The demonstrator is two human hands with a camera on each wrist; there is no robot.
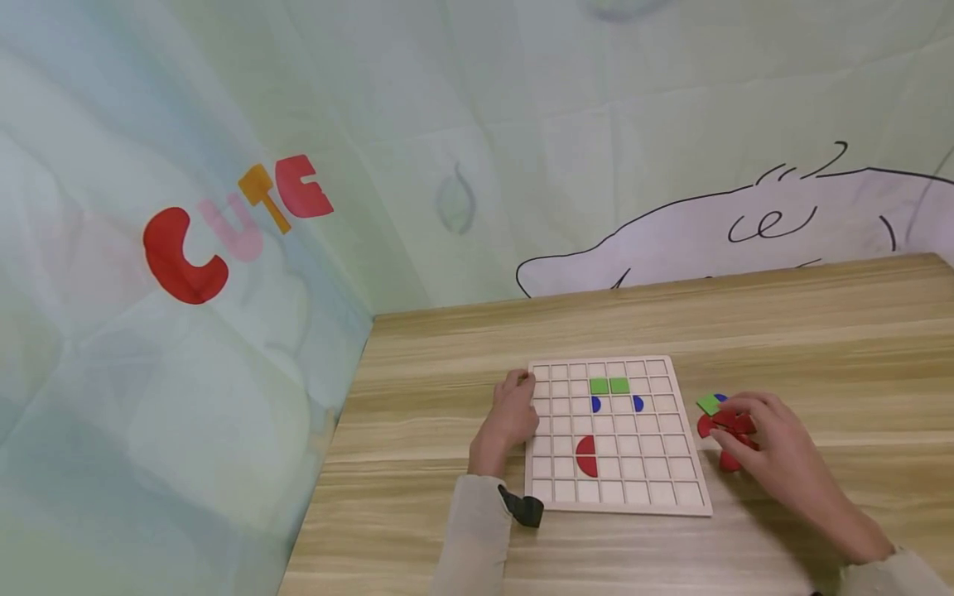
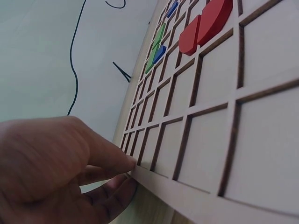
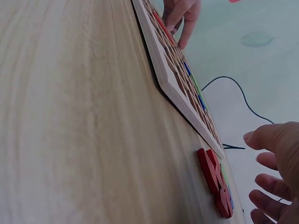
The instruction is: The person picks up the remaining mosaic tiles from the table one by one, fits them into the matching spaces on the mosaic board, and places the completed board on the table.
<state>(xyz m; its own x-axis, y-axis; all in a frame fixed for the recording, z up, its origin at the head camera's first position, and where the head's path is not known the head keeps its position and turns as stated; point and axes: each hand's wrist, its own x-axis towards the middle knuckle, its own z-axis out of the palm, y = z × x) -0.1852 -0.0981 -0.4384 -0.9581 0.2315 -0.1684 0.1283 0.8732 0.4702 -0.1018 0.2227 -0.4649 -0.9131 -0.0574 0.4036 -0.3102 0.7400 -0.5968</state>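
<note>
A pale wooden grid board point(image 1: 648, 494) lies flat on the table. My left hand point(image 1: 509, 418) holds its left edge, thumb at the rim and the other fingers beside and below it in the left wrist view. In the board's cells sit two green squares point(image 1: 599, 386), two blue half-rounds point(image 1: 638, 404) and two red quarter-rounds point(image 1: 587, 467). To the right of the board, my right hand point(image 1: 778, 447) hovers over a loose pile of red pieces point(image 3: 212, 175). Its thumb and fingers are apart, and nothing shows between them. A green piece point(image 1: 707, 404) and a blue piece point(image 1: 720, 398) lie at the pile's far side.
The wood-grain table point(image 1: 417, 397) extends around the board on all sides. Behind it hangs a pale printed cloth point(image 1: 417, 165), with the letters CUTE on the left side. A black strap point(image 1: 524, 507) is on the left cuff.
</note>
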